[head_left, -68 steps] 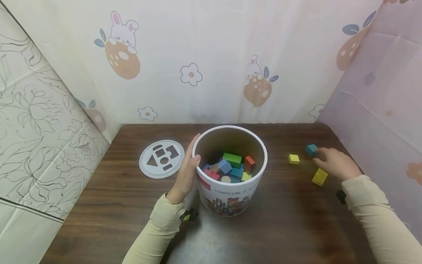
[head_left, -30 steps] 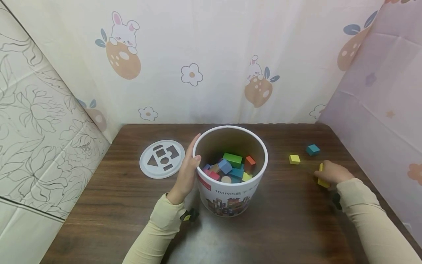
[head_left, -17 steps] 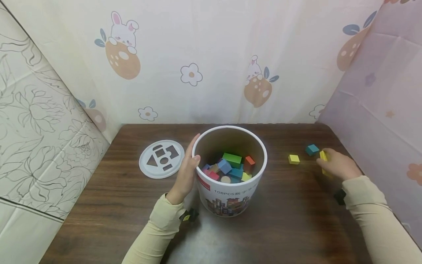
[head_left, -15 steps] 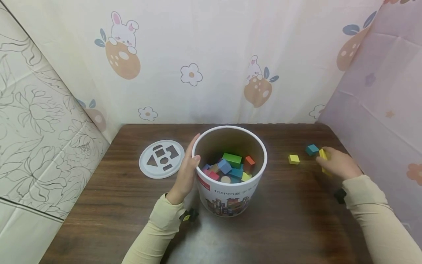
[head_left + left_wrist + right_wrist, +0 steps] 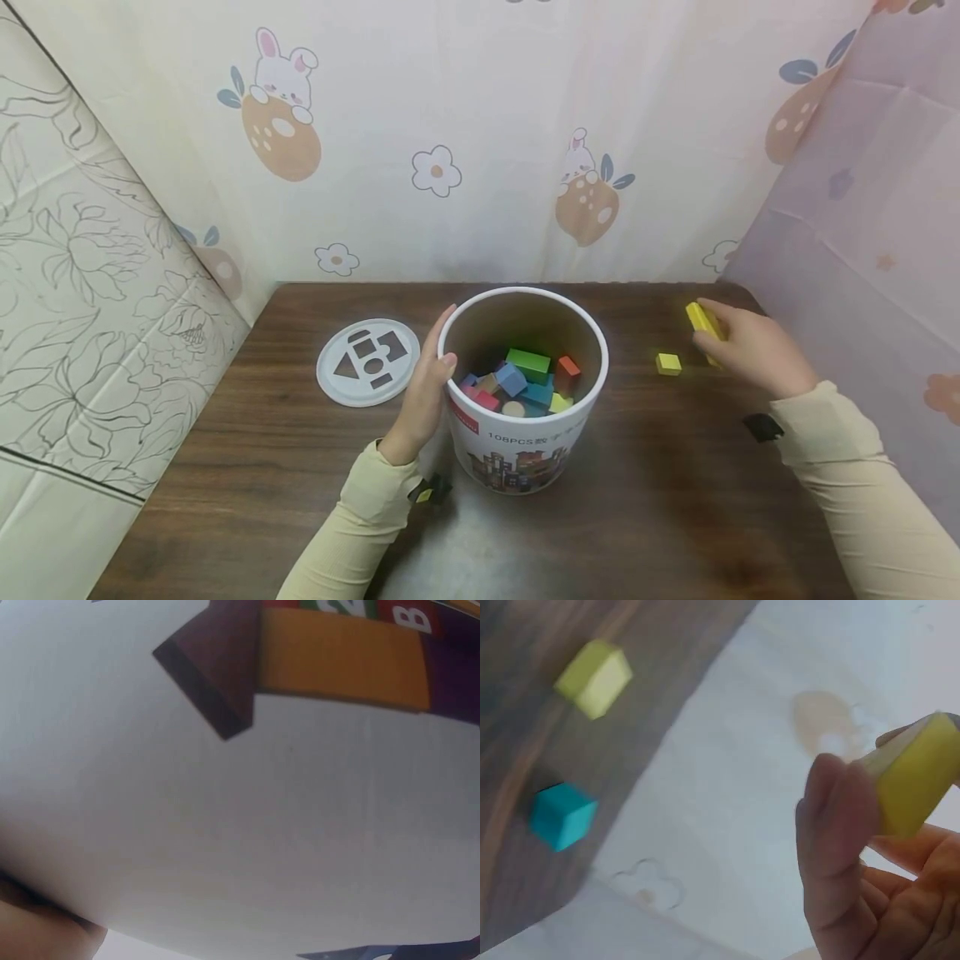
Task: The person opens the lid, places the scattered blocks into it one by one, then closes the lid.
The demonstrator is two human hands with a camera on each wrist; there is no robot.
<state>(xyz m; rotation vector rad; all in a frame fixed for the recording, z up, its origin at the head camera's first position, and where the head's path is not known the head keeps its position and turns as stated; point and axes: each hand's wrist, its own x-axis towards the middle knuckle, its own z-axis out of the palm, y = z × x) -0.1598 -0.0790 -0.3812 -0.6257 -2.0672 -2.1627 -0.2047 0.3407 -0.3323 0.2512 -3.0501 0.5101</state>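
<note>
A white paper bucket (image 5: 517, 462) full of coloured wooden blocks (image 5: 528, 364) stands mid-table. My left hand (image 5: 416, 392) grips its left side, the thumb over the rim and the fingers along the outer wall. That printed wall of the bucket (image 5: 225, 825) fills the left wrist view. Out to the right, my right hand (image 5: 761, 350) pinches a yellow block (image 5: 703, 323) between thumb and fingers, raised above the table as the right wrist view also shows. Below it a small yellow cube (image 5: 668, 364) and a teal block (image 5: 562, 816) rest on the table; the hand hides the teal one from the head view.
A white lid (image 5: 356, 393) with cut-out shapes lies left of the bucket. Patterned curtains (image 5: 495, 167) rise behind the dark wooden table (image 5: 262, 450) and along both its sides.
The right hand left the teal block, took the larger yellow block from the table, and lifted it up and to the left over the teal one. The left hand and bucket stayed put.
</note>
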